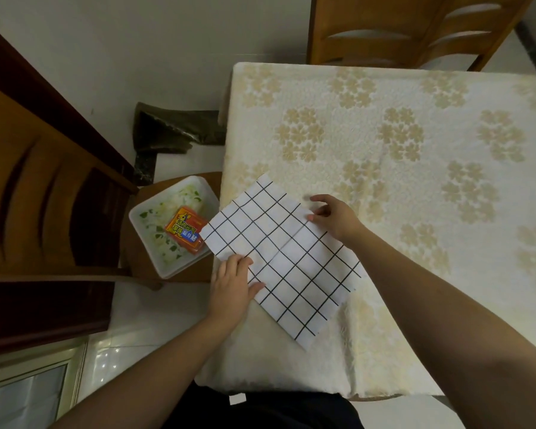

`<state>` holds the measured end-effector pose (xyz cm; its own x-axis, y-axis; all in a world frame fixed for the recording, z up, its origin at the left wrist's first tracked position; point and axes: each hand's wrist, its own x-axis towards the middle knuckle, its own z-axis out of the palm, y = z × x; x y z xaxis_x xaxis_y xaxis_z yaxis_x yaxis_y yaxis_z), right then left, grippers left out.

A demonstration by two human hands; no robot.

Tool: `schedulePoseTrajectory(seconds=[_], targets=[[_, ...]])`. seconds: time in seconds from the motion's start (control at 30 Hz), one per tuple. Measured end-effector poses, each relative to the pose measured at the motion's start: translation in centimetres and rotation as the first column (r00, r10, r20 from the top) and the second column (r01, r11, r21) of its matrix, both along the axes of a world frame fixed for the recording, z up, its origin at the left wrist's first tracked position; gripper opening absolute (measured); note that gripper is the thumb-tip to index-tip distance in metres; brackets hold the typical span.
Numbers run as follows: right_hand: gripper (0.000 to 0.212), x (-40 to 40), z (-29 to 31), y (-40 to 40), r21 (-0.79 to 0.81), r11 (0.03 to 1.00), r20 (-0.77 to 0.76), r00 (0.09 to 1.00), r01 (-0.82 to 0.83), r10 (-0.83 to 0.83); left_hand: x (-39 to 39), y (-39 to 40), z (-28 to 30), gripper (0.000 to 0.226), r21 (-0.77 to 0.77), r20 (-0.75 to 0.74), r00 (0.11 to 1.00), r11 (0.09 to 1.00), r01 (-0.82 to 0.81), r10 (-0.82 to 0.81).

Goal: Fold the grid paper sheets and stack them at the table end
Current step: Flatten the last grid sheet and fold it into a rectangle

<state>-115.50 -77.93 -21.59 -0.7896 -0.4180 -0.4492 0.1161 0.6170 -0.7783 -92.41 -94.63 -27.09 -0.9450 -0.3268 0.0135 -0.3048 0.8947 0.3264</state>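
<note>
A white grid paper sheet [287, 258] with black lines lies turned like a diamond on the table's near left part, its left corner hanging past the table edge. A faint crease runs across its middle. My left hand [234, 284] lies on the sheet's left edge, fingers on top and thumb stretched out along the paper. My right hand [334, 216] is at the sheet's far right edge, thumb and fingertips pinching the paper's border.
The table [415, 144] wears a cream cloth with tan flowers. Left of it a wooden chair [44, 193] holds a white tray [143, 212] with an orange packet [184, 229]. Another wooden chair [399, 29] stands at the far end.
</note>
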Motion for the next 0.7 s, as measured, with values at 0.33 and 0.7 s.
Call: schedulePoseTrajectory(seconds=[0.33,0.7], targets=[[0.022,0.9,0.9,1.7,-0.195,0.979,-0.004,0.998,0.065,-0.067,0.5,0.3,-0.5,0.047,-0.062,-0.047,0.999,0.998,0.011,-0.014],[0.013,1.6,1.2,3.0,-0.202,0.965,-0.022,0.985,0.166,-0.174,0.8,2.1,1.6,0.041,0.249,0.145,0.918,0.884,-0.394,0.369]])
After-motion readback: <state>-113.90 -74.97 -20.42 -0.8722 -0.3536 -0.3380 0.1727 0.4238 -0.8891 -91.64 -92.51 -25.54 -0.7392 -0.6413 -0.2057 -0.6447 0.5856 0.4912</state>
